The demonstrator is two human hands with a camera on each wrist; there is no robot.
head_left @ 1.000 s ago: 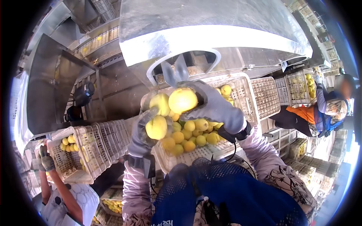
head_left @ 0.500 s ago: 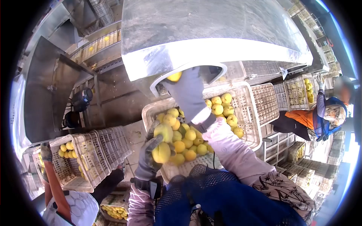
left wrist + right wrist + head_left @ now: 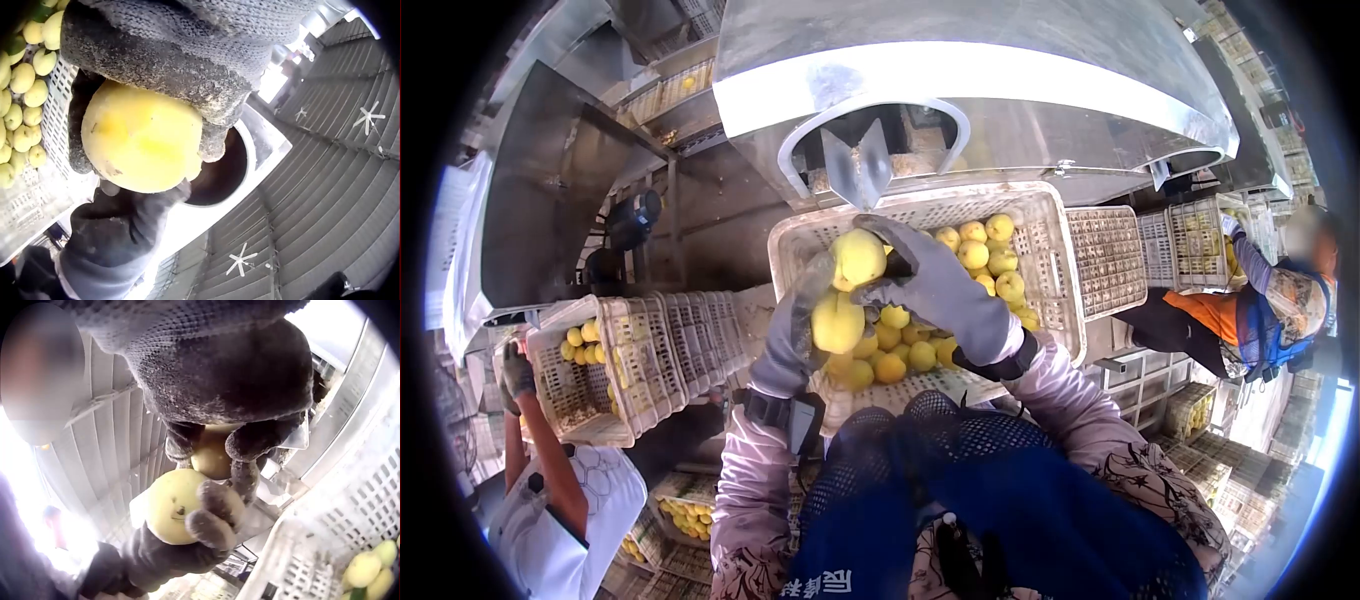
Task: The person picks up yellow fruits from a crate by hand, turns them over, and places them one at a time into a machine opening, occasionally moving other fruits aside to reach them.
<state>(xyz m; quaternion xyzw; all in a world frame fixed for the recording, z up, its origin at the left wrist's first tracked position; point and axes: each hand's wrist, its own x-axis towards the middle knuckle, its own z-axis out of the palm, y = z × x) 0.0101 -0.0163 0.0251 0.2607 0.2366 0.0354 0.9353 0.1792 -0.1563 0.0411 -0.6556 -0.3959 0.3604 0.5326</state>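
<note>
My gloved left hand (image 3: pixel 800 325) grips a yellow peach (image 3: pixel 837 322) over the crate, its grey fingers curled around the fruit. Just above it, a second yellow peach (image 3: pixel 858 258) sits between the hands, and my gloved right hand (image 3: pixel 945 285) has thumb and fingers around its side. The right wrist view shows that upper peach (image 3: pixel 212 453) under the right glove, with the left hand's peach (image 3: pixel 172 506) below. Beneath both hands, a white plastic crate (image 3: pixel 1055 270) holds many loose yellow peaches (image 3: pixel 890 368).
Ahead stands a metal machine with a rounded opening (image 3: pixel 950 125) and a V-shaped metal blade (image 3: pixel 858 165) at its mouth. Nested crates (image 3: pixel 690 345) are at the left beside a person in white (image 3: pixel 575 510). Another person (image 3: pixel 1260 300) works at the right.
My right hand carried a peach into the machine's opening, then came back without it to one of the two peaches in my left hand. My left hand stayed over the crate.
</note>
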